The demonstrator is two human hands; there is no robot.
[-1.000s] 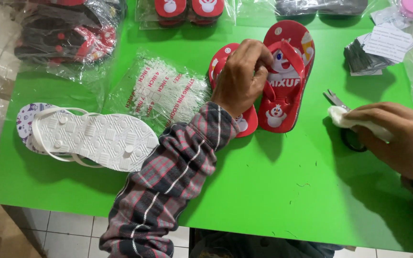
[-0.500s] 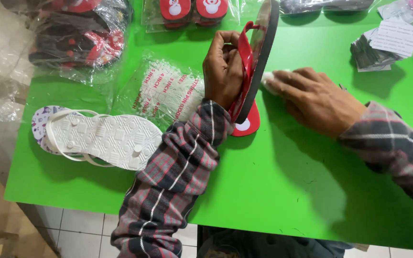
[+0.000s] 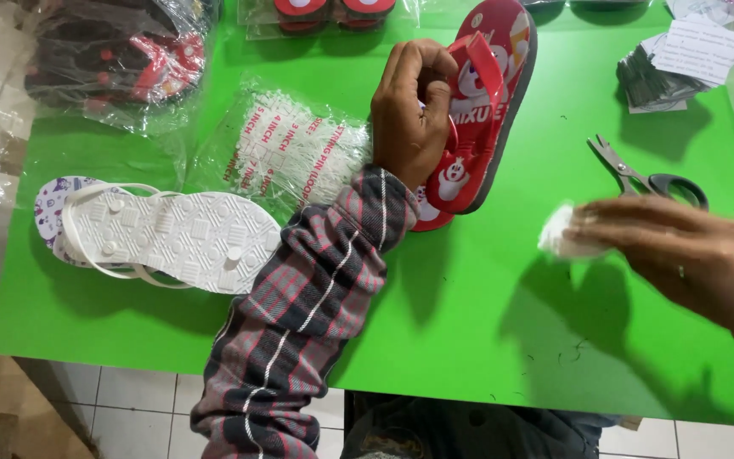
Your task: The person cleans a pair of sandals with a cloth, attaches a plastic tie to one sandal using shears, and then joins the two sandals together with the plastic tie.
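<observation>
I see my left hand [image 3: 409, 119] with its grip closed around the red strap of a red flip-flop [image 3: 486, 102], holding it tilted up on edge above the far middle of the green desk [image 3: 469, 340]. The printed footbed with its cartoon figure faces left toward the hand, and the dark sole edge faces right. A second red flip-flop [image 3: 425, 217] lies flat on the desk just under the raised one, mostly hidden by it and by my plaid sleeve [image 3: 316, 297].

My right hand [image 3: 681, 255] is to the right and nearer, its grip pinched shut on a small white pad [image 3: 558, 238], resting low over the desk, well apart from the raised flip-flop. Just beyond that hand lies a pair of scissors [image 3: 639, 174] with black handles, blades pointing left.

At the left of the desk a white flip-flop [image 3: 180, 238] lies sole up on top of a patterned mate [image 3: 48, 208]. Between it and my left hand sits a clear bag of white loop pins [image 3: 290, 153]. In the far left corner there is a plastic bag of dark and red sandals [image 3: 116, 59]; at the far edge, another bagged red pair [image 3: 333, 10]. In the far right corner lies a stack of paper tags [image 3: 681, 55].
</observation>
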